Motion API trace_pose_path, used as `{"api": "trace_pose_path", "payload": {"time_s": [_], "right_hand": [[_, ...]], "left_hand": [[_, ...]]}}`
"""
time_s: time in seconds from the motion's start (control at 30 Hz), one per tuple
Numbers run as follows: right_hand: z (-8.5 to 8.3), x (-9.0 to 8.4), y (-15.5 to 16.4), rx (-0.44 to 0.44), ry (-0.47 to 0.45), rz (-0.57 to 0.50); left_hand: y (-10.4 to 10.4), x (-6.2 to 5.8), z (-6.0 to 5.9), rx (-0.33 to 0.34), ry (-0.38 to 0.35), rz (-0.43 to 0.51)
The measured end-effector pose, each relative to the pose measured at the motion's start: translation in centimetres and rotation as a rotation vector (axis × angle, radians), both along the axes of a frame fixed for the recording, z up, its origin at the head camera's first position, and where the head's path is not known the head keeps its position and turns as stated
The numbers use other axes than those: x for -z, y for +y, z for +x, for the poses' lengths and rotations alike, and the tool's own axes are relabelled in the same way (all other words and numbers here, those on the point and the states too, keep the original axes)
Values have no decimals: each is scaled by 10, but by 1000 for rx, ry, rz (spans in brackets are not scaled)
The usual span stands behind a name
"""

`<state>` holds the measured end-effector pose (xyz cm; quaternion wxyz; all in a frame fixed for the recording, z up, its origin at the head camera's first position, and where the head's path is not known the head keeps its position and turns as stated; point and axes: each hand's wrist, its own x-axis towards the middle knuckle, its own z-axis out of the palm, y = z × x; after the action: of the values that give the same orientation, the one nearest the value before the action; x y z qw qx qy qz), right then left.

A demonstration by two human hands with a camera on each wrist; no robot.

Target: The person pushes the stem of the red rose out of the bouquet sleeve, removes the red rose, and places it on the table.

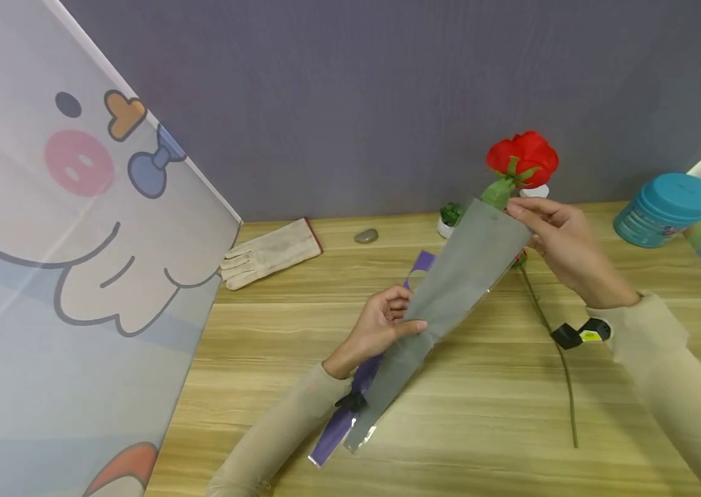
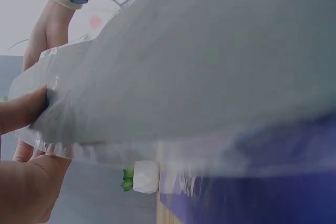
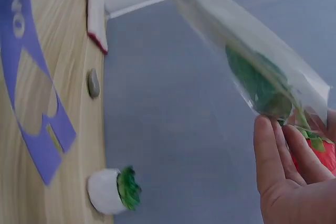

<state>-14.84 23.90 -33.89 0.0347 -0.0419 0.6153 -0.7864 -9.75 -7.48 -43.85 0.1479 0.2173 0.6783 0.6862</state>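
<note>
Grey partition wall behind a wood-grain desk (image 1: 487, 414), cartoon-print banner (image 1: 65, 228) leaning at the left edge; person in beige sleeves holds a clear cone-shaped flower sleeve (image 1: 450, 290) slanted up off the desk, wide mouth high at the far right, narrow tail low toward the near left, which looks set so the bloom end meets the opening. Right hand (image 1: 564, 245) pinches the top rim of the sleeve mouth between thumb and fingertips, grip narrow and closed on the film; left hand (image 1: 381, 324) grips the sleeve at mid-length, thumb on top and fingers curled beneath, steadying it so it seems kept taut. Red artificial rose (image 1: 523, 159) sits just past the mouth, bloom above the right hand's grip and touching the rim area; in the right wrist view its green calyx shows inside the film, right beside the fingertips. Its thin stem (image 1: 552, 338) runs from under the right hand toward the near edge, outside the sleeve on the right. A purple paper strip (image 1: 350, 407) lies beneath the sleeve's tail, its far end poking out near the left hand. Elsewhere: work glove (image 1: 270, 252) far left, grey pebble (image 1: 366, 236), small potted succulent (image 1: 450, 217) by the wall, teal-lidded jar (image 1: 664, 207) far right, well apart from both hands
</note>
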Motion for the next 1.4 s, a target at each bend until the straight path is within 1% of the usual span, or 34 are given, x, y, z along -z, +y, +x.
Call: {"api": "trace_pose_path", "payload": {"time_s": [0.13,0.3,0.4,0.53,0.6,0.67,0.83,0.93,1.1,1.2,1.3,1.4], "right_hand": [[-1,4,-3,0,8,-113],[-2,9,-5,33,38,-237],[-1,13,-6,22,20,-313],[-1,16,-7,-13,6,-347],[-1,18,-8,-15,8,-341],[-1,20,-8,1,12,-316],[-1,25,-10,60,15,-261],[-2,27,-13,117,56,-245],[-5,29,-20,266,124,-185],[-6,30,-22,340,147,-147],[-6,29,-23,375,167,-138],[-7,28,-22,389,197,-143]], "left_hand": [[1,1,1,5,6,-8],[2,2,1,-5,0,-37],[3,3,0,-13,2,-50],[6,5,-1,-17,30,-59],[7,6,-1,-19,42,-63],[8,7,-1,-23,44,-67],[11,9,2,-32,22,-68],[12,9,4,-42,10,-66],[14,7,4,-63,-13,-69],[14,6,4,-58,-24,-88],[13,6,3,-52,-27,-117],[10,6,1,-43,-13,-130]]}}
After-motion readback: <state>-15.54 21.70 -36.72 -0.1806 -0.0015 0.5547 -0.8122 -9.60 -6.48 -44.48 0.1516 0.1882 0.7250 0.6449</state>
